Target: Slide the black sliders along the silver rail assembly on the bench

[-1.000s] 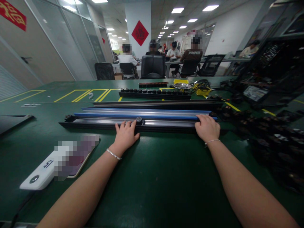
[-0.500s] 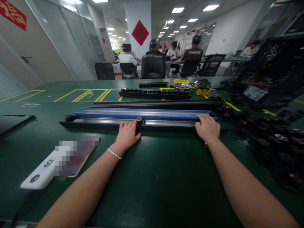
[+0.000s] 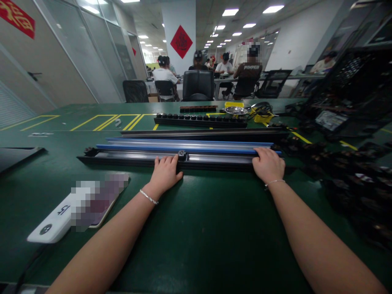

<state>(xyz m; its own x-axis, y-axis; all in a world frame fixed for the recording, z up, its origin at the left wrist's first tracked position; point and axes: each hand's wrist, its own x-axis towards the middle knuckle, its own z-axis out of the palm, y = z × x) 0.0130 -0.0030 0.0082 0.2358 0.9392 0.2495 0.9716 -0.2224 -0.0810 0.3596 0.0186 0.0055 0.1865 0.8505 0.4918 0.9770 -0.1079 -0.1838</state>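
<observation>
A long black rail with a silver channel lies across the green table, and a blue strip runs along its far side. My left hand rests on the rail's near edge at its middle, fingers together, right beside a small black slider that sits in the channel. My right hand lies palm down over the rail near its right end, fingers curled over it. Both wrists wear thin bracelets.
Behind the rail lie another dark rail and a black strip of knobs. A white device sits at the near left. Piles of black parts crowd the right. A metal bowl and seated people are at the far side.
My left hand and the black slider have shifted slightly to the right along the rail. My right hand has stayed in place.
</observation>
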